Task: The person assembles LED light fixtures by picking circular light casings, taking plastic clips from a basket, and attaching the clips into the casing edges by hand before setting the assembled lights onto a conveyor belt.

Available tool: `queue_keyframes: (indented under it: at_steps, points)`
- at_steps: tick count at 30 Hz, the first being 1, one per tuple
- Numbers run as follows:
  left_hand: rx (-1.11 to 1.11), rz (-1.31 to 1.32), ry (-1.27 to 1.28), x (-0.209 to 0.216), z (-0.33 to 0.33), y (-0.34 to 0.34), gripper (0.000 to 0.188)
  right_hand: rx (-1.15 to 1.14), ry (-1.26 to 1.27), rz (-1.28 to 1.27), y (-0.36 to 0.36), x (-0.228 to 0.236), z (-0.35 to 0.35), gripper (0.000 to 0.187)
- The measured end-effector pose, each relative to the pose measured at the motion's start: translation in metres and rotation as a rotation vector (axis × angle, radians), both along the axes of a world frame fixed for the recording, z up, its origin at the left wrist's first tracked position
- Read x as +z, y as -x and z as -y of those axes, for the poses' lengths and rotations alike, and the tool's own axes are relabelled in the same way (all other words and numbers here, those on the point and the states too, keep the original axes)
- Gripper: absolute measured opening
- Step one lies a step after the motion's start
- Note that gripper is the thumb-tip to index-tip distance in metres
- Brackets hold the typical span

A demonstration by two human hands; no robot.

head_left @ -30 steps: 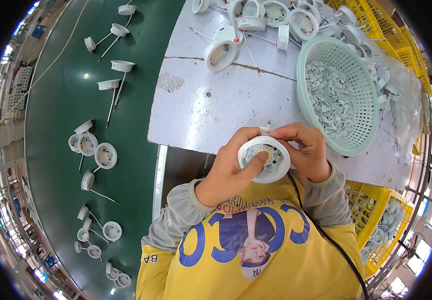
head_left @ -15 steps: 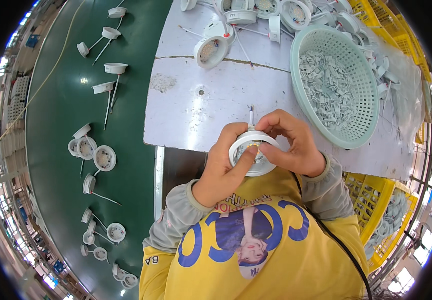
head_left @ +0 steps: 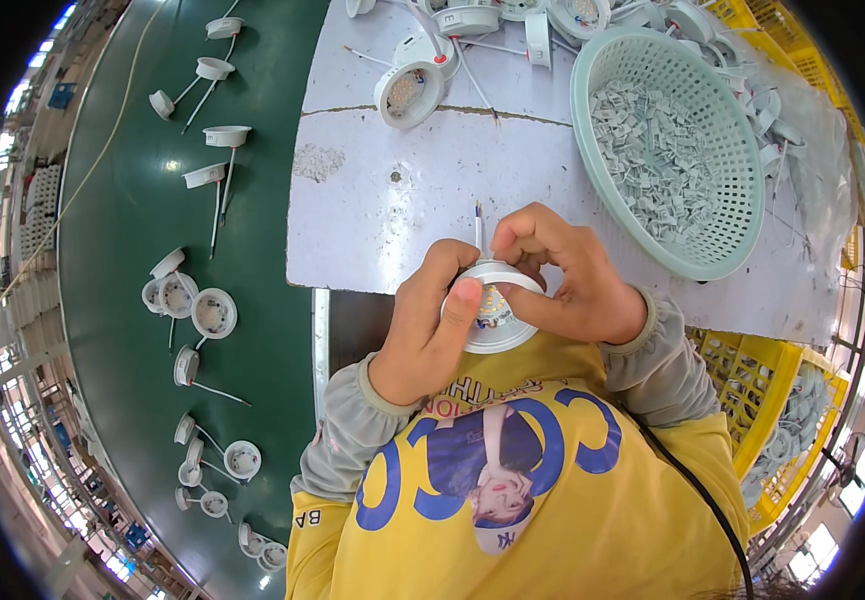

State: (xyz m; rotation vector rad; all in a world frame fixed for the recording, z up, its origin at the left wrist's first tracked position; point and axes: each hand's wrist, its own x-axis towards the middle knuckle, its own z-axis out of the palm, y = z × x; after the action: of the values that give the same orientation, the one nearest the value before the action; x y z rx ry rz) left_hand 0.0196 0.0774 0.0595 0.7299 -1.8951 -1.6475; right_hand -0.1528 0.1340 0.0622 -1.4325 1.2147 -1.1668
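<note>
At table edge: lamp [head_left: 491, 318] between both hands.
Left hand [head_left: 431, 330]: gripping lamp, thumb across its face.
Right hand [head_left: 565, 275]: fingers curled over lamp's far rim.
Beyond: basket [head_left: 593, 140].

Both my forearms enter from the lower edge, in grey sleeves with cuffs drawn to the wrists, and converge at the centre of view close to my chest. My left hand [head_left: 431, 325] is raised with the wrist bent; its fingers curl upward and the thumb lies extended across toward the right, the nail facing the camera. My right hand [head_left: 565, 275] sits just beside it and slightly higher, knuckles up, fingers bent sharply inward in a closed grip, fingertips pointing toward the left hand. The two hands are touching at the thumbs. Both elbows are tucked beside my torso.
</note>
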Motion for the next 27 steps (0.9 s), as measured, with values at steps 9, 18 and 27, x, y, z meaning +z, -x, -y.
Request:
queue_keyframes:
  at_steps: [9, 18, 27]
  points:
    - [-0.012, 0.015, -0.025, -0.003, -0.001, -0.005, 0.033, 0.083, -0.005, 0.003, -0.004, 0.001, 0.001, 0.029]
    - [0.000, -0.038, -0.003, -0.006, -0.004, -0.006, 0.032, 0.134, 0.012, -0.107, -0.004, 0.010, 0.002, 0.031]
    - [0.002, -0.061, -0.100, -0.007, -0.006, -0.011, 0.030, 0.165, -0.061, -0.026, -0.008, 0.005, 0.003, 0.030]
